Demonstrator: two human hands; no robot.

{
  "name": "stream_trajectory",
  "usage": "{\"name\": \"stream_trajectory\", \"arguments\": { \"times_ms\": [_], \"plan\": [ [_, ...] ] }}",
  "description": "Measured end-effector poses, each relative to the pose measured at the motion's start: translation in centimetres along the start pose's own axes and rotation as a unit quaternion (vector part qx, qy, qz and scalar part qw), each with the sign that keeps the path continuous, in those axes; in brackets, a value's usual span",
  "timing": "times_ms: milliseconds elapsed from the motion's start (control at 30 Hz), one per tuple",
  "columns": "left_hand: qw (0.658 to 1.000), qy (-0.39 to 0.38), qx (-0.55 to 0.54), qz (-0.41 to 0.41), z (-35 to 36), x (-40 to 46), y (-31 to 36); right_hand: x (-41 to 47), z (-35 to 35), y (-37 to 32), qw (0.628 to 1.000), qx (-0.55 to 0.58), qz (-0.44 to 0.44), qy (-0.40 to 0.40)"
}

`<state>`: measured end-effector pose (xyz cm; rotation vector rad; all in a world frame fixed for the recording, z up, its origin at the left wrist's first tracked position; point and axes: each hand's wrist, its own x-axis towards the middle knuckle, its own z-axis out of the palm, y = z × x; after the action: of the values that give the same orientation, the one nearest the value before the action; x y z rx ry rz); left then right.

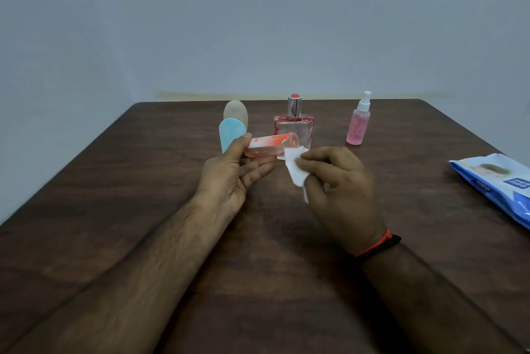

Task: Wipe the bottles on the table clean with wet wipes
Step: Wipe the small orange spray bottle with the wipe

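Your left hand (229, 178) is palm-up above the table (114, 181), thumb curled over the top of a small pink bottle (271, 145) and fingers stretched underneath it. The bottle lies tilted on its side in that grip, its far end pointing right toward your other hand. Its label shows red letters, but your thumb covers part of them and the word cannot be read.

Your right hand (338, 181) is curled, back of the hand up, pinching a white wipe (295, 170) between thumb and fingertips. The wipe's upper edge touches the right end of the bottle; its lower tail hangs down behind your fingers, so its full shape is hidden. A red and black band (378, 242) sits on that wrist.

Beyond your hands, three more things stand upright on the table. A blue bottle (231, 134) with a pale rounded top stands just behind your left thumb, which hides its lower part. A square glass bottle (294, 124) with a silver neck and red cap stands behind the held bottle, its base covered by the bottle and wipe. A pink spray bottle (358, 121) stands well apart to the right, in full view.

A blue wipes pack (493, 181) lies flat at the table's right edge, cut off by the frame; its print is too blurred to read.
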<state>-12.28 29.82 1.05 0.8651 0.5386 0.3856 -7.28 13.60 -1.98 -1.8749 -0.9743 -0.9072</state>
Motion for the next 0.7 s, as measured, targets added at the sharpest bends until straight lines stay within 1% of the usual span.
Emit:
{"name": "stream_trajectory", "arguments": {
  "times_ms": [67,133,200,300,367,533,700],
  "plan": [
    [1.000,-0.001,0.017,-0.001,-0.1,0.0,0.2,0.2,-0.3,0.0,0.998,0.015,0.044,0.045],
    [0.999,-0.002,0.042,0.002,0.1,0.0,0.0,0.3,-0.5,0.0,0.997,-0.003,0.043,0.069],
    [0.997,-0.008,0.074,0.017,0.2,0.1,-0.3,0.4,-0.4,0.1,0.999,-0.028,-0.006,0.045],
    [0.991,-0.015,0.123,0.048,0.1,0.0,-0.5,0.4,0.2,0.0,0.993,-0.080,-0.083,-0.024],
    [0.986,-0.010,0.155,0.061,-0.1,0.0,-0.5,0.3,0.4,0.1,0.988,-0.098,-0.110,-0.053],
    [0.975,-0.018,0.198,0.094,0.0,-0.3,-0.9,0.3,0.6,-0.8,0.983,-0.061,-0.138,-0.101],
    [0.969,-0.029,0.225,0.101,0.5,-1.2,-1.3,0.5,0.4,-1.5,0.987,-0.028,-0.125,-0.100]
  ]
}}
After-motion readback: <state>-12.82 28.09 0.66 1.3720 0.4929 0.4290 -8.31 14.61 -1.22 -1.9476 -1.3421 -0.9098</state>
